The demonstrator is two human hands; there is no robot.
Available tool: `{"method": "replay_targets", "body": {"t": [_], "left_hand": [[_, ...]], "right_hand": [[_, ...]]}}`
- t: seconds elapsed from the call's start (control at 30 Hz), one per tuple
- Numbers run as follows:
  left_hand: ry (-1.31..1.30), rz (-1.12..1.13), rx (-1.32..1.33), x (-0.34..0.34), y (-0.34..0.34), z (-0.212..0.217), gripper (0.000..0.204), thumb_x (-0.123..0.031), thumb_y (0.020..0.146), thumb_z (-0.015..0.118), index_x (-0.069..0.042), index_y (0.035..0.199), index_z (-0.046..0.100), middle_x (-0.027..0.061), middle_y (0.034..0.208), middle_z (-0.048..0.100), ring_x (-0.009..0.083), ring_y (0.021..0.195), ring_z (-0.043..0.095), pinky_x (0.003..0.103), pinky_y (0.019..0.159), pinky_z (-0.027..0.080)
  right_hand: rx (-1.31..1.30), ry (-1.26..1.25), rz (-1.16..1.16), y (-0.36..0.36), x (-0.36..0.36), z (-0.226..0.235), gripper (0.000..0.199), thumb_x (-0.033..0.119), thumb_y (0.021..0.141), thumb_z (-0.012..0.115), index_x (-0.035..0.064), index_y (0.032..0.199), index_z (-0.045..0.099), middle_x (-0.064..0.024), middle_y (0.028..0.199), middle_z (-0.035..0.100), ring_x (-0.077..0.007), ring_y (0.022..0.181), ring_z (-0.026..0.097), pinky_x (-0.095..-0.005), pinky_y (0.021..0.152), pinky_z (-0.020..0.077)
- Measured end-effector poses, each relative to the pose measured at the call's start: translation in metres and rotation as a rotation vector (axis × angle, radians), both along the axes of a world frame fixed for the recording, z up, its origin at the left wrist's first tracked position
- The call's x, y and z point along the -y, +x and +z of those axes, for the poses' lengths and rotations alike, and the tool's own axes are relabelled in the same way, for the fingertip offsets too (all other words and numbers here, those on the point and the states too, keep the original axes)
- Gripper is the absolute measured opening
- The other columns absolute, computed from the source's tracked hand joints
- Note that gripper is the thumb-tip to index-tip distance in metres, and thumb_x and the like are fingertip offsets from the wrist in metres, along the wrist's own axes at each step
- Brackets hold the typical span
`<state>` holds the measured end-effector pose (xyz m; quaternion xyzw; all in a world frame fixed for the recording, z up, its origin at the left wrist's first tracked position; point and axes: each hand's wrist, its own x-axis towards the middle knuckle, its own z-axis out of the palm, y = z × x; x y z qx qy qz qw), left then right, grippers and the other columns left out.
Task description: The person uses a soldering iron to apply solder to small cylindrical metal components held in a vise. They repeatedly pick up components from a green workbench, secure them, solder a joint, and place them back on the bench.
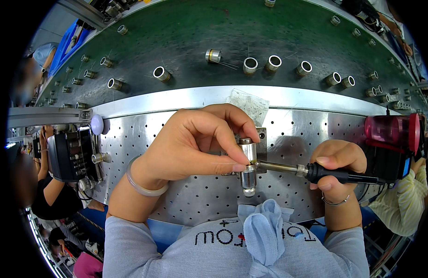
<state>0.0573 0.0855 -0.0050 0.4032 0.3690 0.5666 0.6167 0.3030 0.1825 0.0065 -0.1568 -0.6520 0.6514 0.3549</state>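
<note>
My left hand [190,143] is closed at a shiny metal cylinder [249,180], which stands in front of me on a small metal fixture block [262,143]. The thumb presses near the groove at the cylinder's middle, and fingers reach round to its far end. Thin wires stick out to the left beside that thumb. In my right hand [343,160] a soldering iron [327,174] is gripped by its black handle. Its metal shaft points left, and the tip meets the cylinder at the groove, close to my left thumb. Whether the tip touches the wire is too small to tell.
Beyond the perforated metal bench [306,134] runs a green conveyor belt [186,28] carrying several metal rings with fine wires. A crumpled cloth or paper [251,105] lies at the bench's far edge. A pink see-through canister [390,129] stands right, a black device [68,155] left. Other people sit both sides.
</note>
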Motion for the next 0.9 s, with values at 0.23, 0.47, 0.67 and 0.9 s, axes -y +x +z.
{"method": "replay_targets", "body": {"t": [0.23,0.47,0.67,0.9], "left_hand": [[0.01,-0.01,-0.002,-0.001,-0.001,-0.001,0.015,0.003,0.061,0.076,-0.004,0.072,0.068,0.0184,0.098,0.058,0.0233,0.091,0.058,0.03,0.083,0.047],[-0.209,-0.053,0.121,-0.001,0.0,0.003,0.026,0.002,0.069,0.07,0.003,0.094,0.065,0.0178,0.096,0.061,0.0226,0.089,0.06,0.03,0.081,0.047],[-0.241,-0.087,0.088,-0.001,-0.003,0.004,0.033,-0.001,0.071,0.069,0.006,0.102,0.062,0.016,0.095,0.062,0.021,0.09,0.06,0.029,0.08,0.048],[-0.265,-0.091,0.04,-0.004,-0.002,0.011,0.042,0.001,0.064,0.074,0.006,0.104,0.061,0.0152,0.097,0.061,0.0213,0.093,0.06,0.026,0.078,0.053]], "right_hand": [[0.02,-0.063,-0.005,-0.001,-0.001,-0.001,0.028,0.001,0.062,0.078,-0.0005,0.084,0.061,-0.0089,0.07,0.061,-0.0167,0.057,0.057,-0.025,0.053,0.0441],[0.007,-0.044,0.005,0.001,-0.005,-0.002,0.027,-0.001,0.062,0.076,-0.0006,0.084,0.061,-0.0091,0.07,0.061,-0.0166,0.058,0.058,-0.0248,0.053,0.0442],[0.007,0.003,0.024,-0.002,-0.004,-0.001,0.027,0.0,0.063,0.077,0.0001,0.084,0.061,-0.0089,0.067,0.06,-0.0164,0.054,0.057,-0.0251,0.051,0.0432],[0.005,0.058,0.037,-0.002,-0.005,0.001,0.025,0.001,0.065,0.076,-0.0007,0.084,0.059,-0.0087,0.066,0.059,-0.0166,0.054,0.055,-0.0255,0.051,0.0425]]}}
